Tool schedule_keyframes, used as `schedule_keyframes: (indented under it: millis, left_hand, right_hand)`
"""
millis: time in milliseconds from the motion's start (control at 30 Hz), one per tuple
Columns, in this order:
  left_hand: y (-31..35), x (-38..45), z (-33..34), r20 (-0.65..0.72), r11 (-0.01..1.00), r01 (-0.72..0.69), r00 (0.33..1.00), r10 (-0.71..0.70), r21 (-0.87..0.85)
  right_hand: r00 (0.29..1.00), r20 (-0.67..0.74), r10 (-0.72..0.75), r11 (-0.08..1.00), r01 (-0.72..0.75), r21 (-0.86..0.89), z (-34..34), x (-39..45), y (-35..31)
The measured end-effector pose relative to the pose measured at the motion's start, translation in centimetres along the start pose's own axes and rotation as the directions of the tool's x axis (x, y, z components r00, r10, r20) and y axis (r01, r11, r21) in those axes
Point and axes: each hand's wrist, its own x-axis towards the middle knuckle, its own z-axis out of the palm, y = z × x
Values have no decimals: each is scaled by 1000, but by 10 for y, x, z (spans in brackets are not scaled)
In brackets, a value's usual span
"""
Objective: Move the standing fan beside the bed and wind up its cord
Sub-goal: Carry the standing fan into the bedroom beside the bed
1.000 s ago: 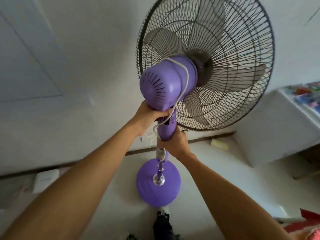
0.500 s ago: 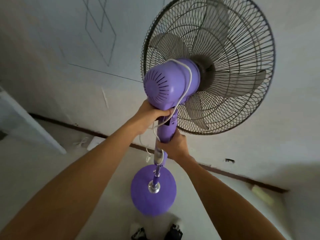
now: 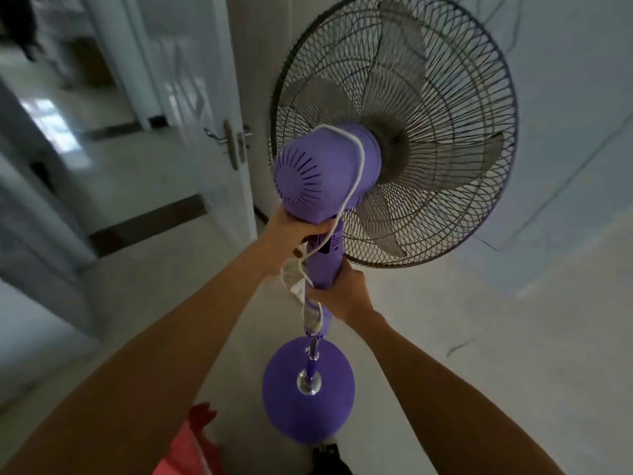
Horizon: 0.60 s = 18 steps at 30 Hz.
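Observation:
A purple standing fan (image 3: 329, 173) with a dark wire cage and grey blades fills the middle of the view, its round base (image 3: 308, 392) hanging above the floor. My left hand (image 3: 291, 231) grips it just under the motor housing. My right hand (image 3: 342, 296) is wrapped around the purple neck lower down. A white cord (image 3: 356, 166) is looped over the motor housing and hangs in loose coils beside the pole between my hands.
An open white door (image 3: 219, 108) with a metal handle (image 3: 233, 145) stands just left of the fan. A tiled hallway shows through the doorway at left. A pale wall runs along the right. Something red (image 3: 191, 447) lies low at the bottom edge.
The view has swung left with the fan carried along: the plain wall behind it is replaced by the open door and hallway. Both hands keep the same grip.

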Motion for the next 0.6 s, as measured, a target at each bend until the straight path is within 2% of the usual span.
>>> schedule_keyframes:
  millis: [67,267,400,467,600]
  left_hand:
    - [8,11,-45,-124,1000,-8,992,7,-2]
    - [22,33,-135,-343,1000,-23,939,21,-2]
    - [36,35,-205,-482,998,-55,873,68,41]
    - [41,29,-246,-580,996,-70,810,87,51]
    - [55,14,-314,-690,996,-79,718,93,52]
  right_hand:
    - [993,79,-85,996,84,23,30,30,-28]
    - [934,217,-285,958,271,92,101,96,-88]
    - [839,392,-376,926,352,134,163,134,-142]
    - [785,458,-417,907,391,156,195,145,-172]
    - [668,557,-493,861,465,204,253,152,-230]
